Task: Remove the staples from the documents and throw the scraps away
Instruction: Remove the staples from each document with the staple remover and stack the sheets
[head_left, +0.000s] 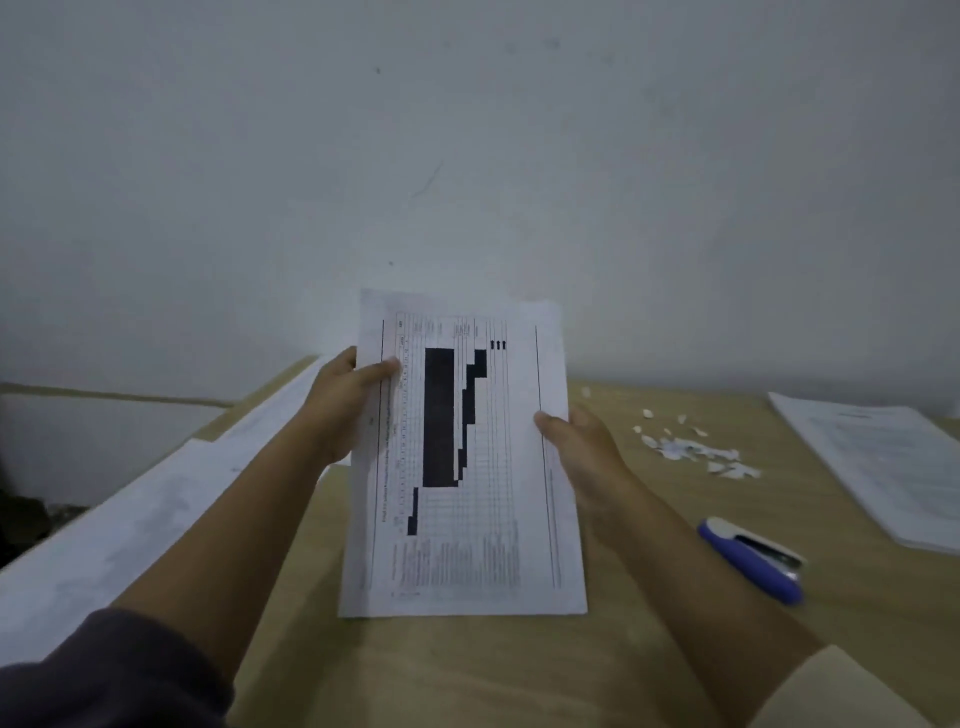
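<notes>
I hold a printed document (462, 467) with a table and a large black block up over the wooden table (467, 670). My left hand (345, 400) grips its left edge, thumb on the front. My right hand (576, 447) grips its right edge, thumb on the front too. At least one more sheet shows behind its top edge. No staple is visible at this distance. A blue and white staple remover (750, 558) lies on the table to the right of my right forearm. Small white paper scraps (691, 449) lie scattered farther back on the right.
A stack of printed papers (883, 462) lies at the table's right edge. More white sheets (171, 499) run along the table's left edge. A plain grey wall (467, 156) stands right behind the table.
</notes>
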